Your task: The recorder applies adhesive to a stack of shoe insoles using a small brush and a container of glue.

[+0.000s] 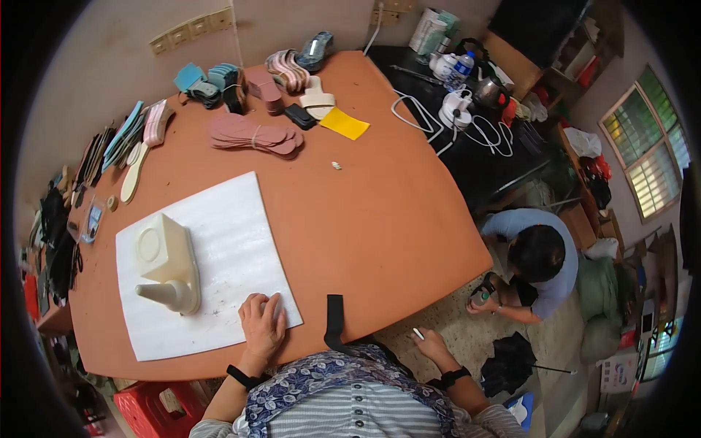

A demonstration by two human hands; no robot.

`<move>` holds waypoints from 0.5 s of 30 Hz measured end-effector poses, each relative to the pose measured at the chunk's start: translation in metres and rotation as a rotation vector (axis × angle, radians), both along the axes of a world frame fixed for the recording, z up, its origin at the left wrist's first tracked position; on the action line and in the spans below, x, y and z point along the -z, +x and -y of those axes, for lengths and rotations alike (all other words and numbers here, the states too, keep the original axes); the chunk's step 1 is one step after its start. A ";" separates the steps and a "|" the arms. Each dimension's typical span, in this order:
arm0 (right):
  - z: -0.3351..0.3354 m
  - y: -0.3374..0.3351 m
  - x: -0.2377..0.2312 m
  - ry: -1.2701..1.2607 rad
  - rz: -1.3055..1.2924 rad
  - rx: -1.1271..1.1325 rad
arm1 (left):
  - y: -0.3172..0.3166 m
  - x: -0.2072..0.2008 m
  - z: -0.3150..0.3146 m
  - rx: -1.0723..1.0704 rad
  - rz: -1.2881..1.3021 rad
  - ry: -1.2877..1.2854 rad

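Observation:
My left hand point(263, 326) rests on the near right corner of a white board point(219, 233), fingers slightly bent and apart, holding nothing I can see. On that board stands a cream plastic container point(164, 255) with a cone-shaped spout. My right hand point(433, 347) is beyond the table's near edge, closed on a small white stick point(418, 333) whose kind I cannot make out. Between my hands, a black strip point(334, 314) lies on the table and bends over its edge toward my lap.
The orange-brown table point(380, 226) bears pink insole stacks point(255, 136), a yellow sheet point(345, 124) and a cream sandal point(316, 98). A black side table point(475, 160) carries cables and a kettle point(491, 95). A person point(537, 255) crouches at right, holding a bottle. A red stool point(157, 409) stands lower left.

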State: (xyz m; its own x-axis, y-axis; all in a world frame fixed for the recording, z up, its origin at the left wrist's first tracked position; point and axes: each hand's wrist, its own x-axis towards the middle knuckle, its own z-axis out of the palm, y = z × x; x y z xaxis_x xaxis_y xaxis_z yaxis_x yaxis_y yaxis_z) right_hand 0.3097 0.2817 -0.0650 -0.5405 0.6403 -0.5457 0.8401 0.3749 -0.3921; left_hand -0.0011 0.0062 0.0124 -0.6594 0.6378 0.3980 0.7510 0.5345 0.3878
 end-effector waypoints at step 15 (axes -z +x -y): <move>-0.005 0.010 0.015 -0.042 -0.036 0.046 | -0.001 -0.002 0.000 0.002 0.002 0.004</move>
State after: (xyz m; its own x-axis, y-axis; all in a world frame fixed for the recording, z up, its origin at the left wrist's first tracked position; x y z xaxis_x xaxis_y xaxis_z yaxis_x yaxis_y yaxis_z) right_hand 0.3197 0.2863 -0.0798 -0.5312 0.6415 -0.5534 0.8409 0.3189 -0.4373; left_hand -0.0024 0.0058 0.0146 -0.6590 0.6377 0.3989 0.7512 0.5315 0.3913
